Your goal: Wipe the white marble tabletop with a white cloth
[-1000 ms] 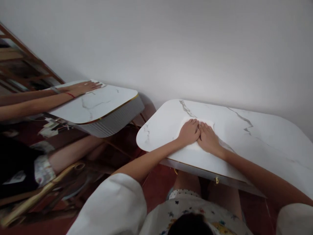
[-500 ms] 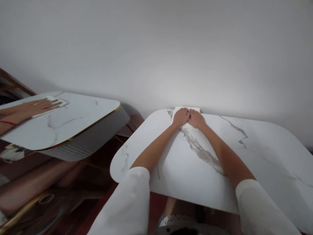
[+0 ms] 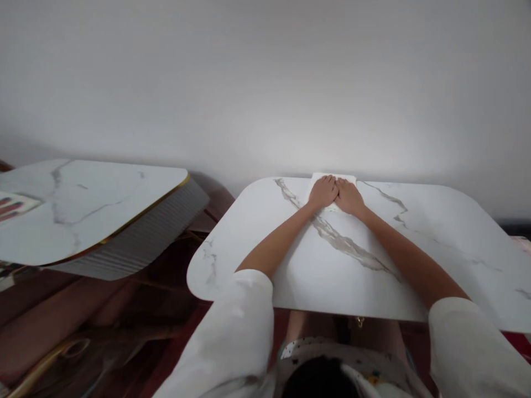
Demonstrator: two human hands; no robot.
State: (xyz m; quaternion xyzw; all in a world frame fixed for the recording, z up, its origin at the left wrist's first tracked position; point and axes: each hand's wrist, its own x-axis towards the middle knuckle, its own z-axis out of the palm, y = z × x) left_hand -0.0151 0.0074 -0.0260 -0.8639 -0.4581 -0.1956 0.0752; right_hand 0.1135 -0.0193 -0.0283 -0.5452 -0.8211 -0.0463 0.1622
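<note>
My left hand (image 3: 324, 191) and my right hand (image 3: 349, 195) lie flat side by side on a white cloth (image 3: 316, 178), their fingers stretched forward and nearly touching. Beneath them the cloth is spread at the far edge of a white table (image 3: 244, 237) with grey marble veins, close to the wall. Both arms reach straight out across the tabletop. Most of the cloth's middle is hidden under the hands.
Left of me stands a second marbled table (image 3: 120, 188) with a gold rim and ribbed side. Another person's fingers (image 3: 10, 209) press a white cloth (image 3: 30, 202) there. A plain pale wall (image 3: 265, 94) rises behind both tables.
Both my hands have slid the cloth to the right along the table's far edge, uncovering more of a grey vein. The other person's hand has moved left, mostly out of view.
</note>
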